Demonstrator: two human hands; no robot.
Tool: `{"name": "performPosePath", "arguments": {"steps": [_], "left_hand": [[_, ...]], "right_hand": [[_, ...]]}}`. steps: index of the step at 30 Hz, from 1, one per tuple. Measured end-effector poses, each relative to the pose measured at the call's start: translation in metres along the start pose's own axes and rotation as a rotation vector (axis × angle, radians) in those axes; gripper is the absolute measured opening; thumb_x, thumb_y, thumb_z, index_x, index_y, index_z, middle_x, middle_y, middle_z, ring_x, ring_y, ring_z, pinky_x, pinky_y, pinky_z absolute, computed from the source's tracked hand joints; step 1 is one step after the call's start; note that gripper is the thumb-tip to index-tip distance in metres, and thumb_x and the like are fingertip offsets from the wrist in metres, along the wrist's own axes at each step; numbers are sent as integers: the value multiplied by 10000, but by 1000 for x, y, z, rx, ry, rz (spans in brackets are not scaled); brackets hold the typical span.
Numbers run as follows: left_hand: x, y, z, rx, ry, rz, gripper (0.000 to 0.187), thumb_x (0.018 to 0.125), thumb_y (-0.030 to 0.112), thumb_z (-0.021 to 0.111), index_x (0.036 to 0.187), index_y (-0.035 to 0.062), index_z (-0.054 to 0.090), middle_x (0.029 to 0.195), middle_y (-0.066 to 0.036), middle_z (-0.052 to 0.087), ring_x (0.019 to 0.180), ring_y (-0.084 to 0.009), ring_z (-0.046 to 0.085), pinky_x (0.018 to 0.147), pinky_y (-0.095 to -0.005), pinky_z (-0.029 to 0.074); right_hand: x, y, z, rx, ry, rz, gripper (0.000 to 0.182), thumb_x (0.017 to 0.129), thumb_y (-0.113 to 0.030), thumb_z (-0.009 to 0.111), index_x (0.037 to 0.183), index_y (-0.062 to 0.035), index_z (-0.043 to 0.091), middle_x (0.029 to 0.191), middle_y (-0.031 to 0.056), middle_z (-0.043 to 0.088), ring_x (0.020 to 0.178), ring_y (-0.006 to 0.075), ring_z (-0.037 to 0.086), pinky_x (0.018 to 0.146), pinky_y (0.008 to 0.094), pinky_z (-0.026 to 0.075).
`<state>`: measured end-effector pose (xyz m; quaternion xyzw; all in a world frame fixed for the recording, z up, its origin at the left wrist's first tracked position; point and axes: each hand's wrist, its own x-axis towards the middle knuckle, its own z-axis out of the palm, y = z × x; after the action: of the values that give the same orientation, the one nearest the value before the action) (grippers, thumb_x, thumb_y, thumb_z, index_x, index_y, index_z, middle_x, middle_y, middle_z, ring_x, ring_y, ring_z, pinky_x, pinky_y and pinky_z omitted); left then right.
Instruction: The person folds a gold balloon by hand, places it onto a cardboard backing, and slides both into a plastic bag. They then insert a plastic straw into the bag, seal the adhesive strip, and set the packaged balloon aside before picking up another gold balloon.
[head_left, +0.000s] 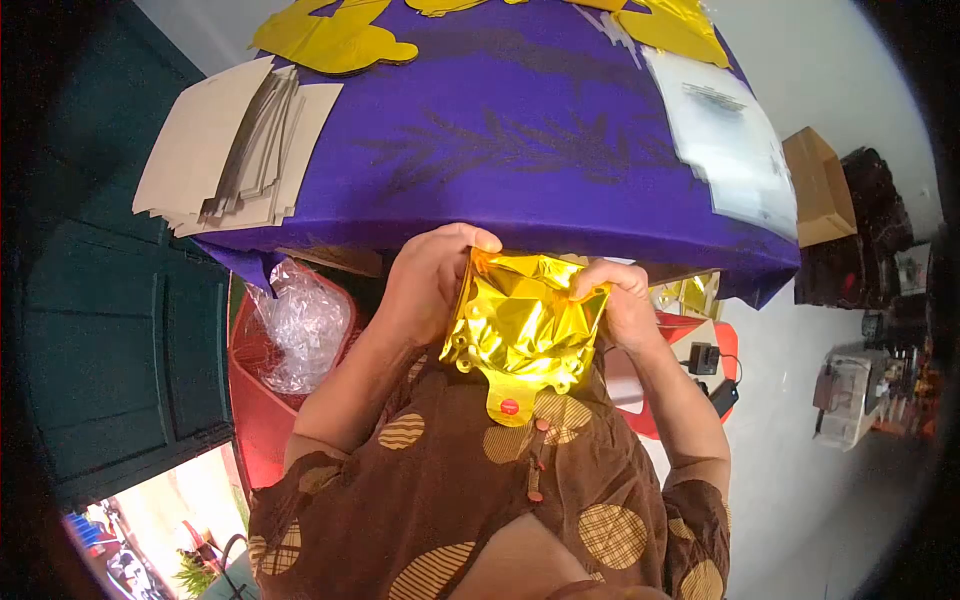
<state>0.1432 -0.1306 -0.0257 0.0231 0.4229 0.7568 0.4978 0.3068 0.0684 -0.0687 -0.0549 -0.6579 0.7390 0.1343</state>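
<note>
A shiny gold foil balloon (525,320), flat and crinkled, is held up in front of my chest. Its tab with a red dot hangs down at the bottom, and small looped tabs show along the lower edge. My left hand (428,280) grips the upper left edge, thumb on top. On the opposite side, my right hand (625,305) pinches the upper right edge with thumb and fingers. Both hands are close to the near edge of a table with a purple cloth (470,180).
Paper sheets or cards (235,150) are stacked at the table's left, clear plastic packets (725,140) at its right. Flat gold pieces (335,40) lie at the far side. Crumpled clear plastic (300,325) sits on a red chair (258,425). A cardboard box (818,185) stands right.
</note>
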Motion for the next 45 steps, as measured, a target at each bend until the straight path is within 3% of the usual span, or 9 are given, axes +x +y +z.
{"name": "performPosePath", "arguments": {"steps": [4, 11, 14, 15, 19, 22, 32, 36, 45], "left_hand": [[-6, -6, 0, 91, 130, 58, 206, 949, 127, 498, 950, -26, 636, 926, -121, 666, 840, -191, 666, 708, -293, 540], [-4, 1, 2, 346, 55, 35, 136, 917, 103, 601, 937, -26, 638, 888, -91, 667, 774, -148, 644, 676, -275, 513], [-5, 2, 1, 383, 23, 114, 133, 911, 104, 614, 938, -22, 641, 869, -81, 675, 738, -139, 643, 675, -269, 513], [-4, 3, 0, 374, 8, 145, 135, 912, 108, 615, 939, -21, 642, 864, -78, 677, 729, -137, 643, 676, -267, 514], [2, 9, -2, 287, -55, 211, 118, 923, 90, 610, 962, -22, 612, 882, -90, 682, 744, -144, 654, 691, -262, 534], [6, 14, 1, 306, -66, 216, 100, 937, 66, 582, 974, -24, 604, 891, -101, 679, 746, -152, 655, 702, -270, 538], [28, 27, 8, 560, -45, 196, 208, 989, 149, 507, 1018, -25, 618, 964, -90, 686, 851, -160, 670, 777, -300, 550], [34, 38, 26, -19, -158, -15, 384, 1002, 285, 464, 1165, -33, 603, 1144, -124, 678, 1007, -188, 681, 920, -351, 543], [39, 63, 33, 308, -270, -1, 446, 821, 62, 686, 1234, -71, 582, 1153, -144, 677, 1004, -233, 684, 921, -365, 541]], "right_hand": [[2, -12, -2, -102, -64, -79, 234, 938, -30, 485, 819, -2, 685, 847, 58, 683, 790, 131, 622, 724, 269, 474], [5, -11, -9, -151, -128, -124, 277, 926, -16, 423, 845, 1, 688, 862, 67, 687, 790, 140, 621, 734, 271, 472], [8, -16, -5, -195, -77, -201, 300, 925, -3, 397, 973, 10, 693, 890, 49, 689, 777, 136, 612, 726, 269, 467], [9, -23, 3, -166, 29, -130, 351, 936, -48, 390, 1165, 16, 649, 934, 38, 690, 820, 142, 622, 755, 270, 475], [9, -44, -7, 184, 76, 195, 374, 990, -179, 483, 1293, 21, 575, 951, 42, 686, 852, 99, 617, 768, 258, 490], [17, -65, 11, 324, 180, 258, 353, 1000, -226, 533, 1235, 27, 605, 923, 33, 682, 801, 69, 602, 706, 236, 486], [36, -61, -2, -12, 134, 143, 182, 974, -150, 627, 955, 17, 698, 836, -5, 673, 744, 52, 583, 685, 217, 472], [47, -68, -3, -69, 197, 96, 182, 969, -157, 637, 958, 12, 703, 818, -15, 662, 726, 48, 571, 674, 211, 465], [79, -86, -8, -265, 239, -11, 167, 967, -139, 622, 954, 9, 698, 758, -32, 632, 663, 37, 548, 605, 205, 441]]}}
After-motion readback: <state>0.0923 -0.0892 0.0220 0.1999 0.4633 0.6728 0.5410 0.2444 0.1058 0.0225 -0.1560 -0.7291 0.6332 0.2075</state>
